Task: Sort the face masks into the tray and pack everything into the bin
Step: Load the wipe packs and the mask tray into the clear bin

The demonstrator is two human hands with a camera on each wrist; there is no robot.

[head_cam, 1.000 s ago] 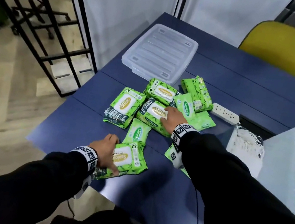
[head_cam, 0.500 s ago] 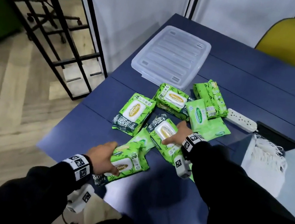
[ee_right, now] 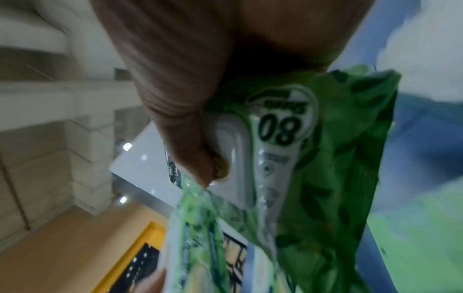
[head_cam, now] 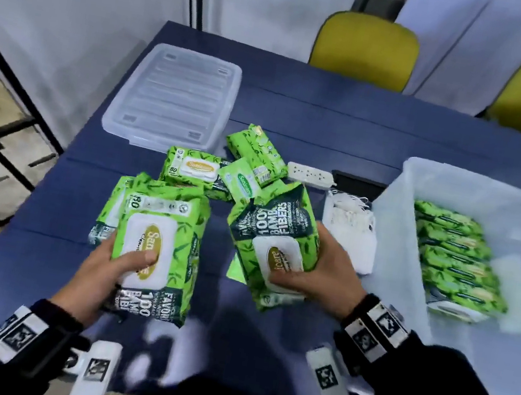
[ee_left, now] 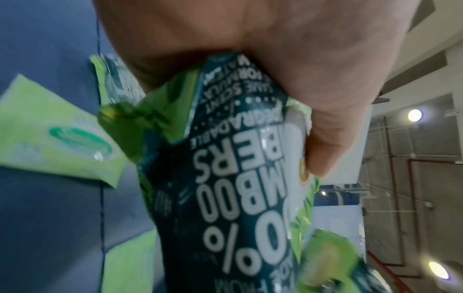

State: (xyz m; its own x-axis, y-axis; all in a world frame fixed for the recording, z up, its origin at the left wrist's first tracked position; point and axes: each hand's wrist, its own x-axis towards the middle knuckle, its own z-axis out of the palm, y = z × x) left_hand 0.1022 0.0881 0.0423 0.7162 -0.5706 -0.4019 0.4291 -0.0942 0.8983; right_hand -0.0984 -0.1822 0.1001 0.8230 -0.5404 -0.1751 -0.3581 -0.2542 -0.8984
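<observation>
**Two wipe packs in hand above a crowded blue table**

The left hand [head_cam: 100, 277] grips a green wipe pack [head_cam: 157, 249], thumb across its white flip lid and fingers curled beneath; the left wrist view shows that pack's dark printed end [ee_left: 225, 178] held clear of the tabletop. The right hand [head_cam: 322, 274] clasps a second wipe pack [head_cam: 273, 245], thumb pressed on the lid, and appears to hold it above the surface.

Beyond the hands, a loose heap of green packs [head_cam: 221, 173] lies on the blue table [head_cam: 333, 130], some overlapping. A white power strip [head_cam: 310, 173] sits just beside the heap's far edge. A stack of white face masks [head_cam: 349, 227], ear loops tangled on top, rests between the heap and the clear bin [head_cam: 463, 184], touching or nearly touching the bin's wall; the right hand and its pack partly cover the stack's near corner. Inside the bin, a row of green packs [head_cam: 453, 262] stands on edge. The clear bin lid [head_cam: 175, 98] lies flat at the far left of the table. Two yellow chairs [head_cam: 365, 48] stand behind the table.
</observation>
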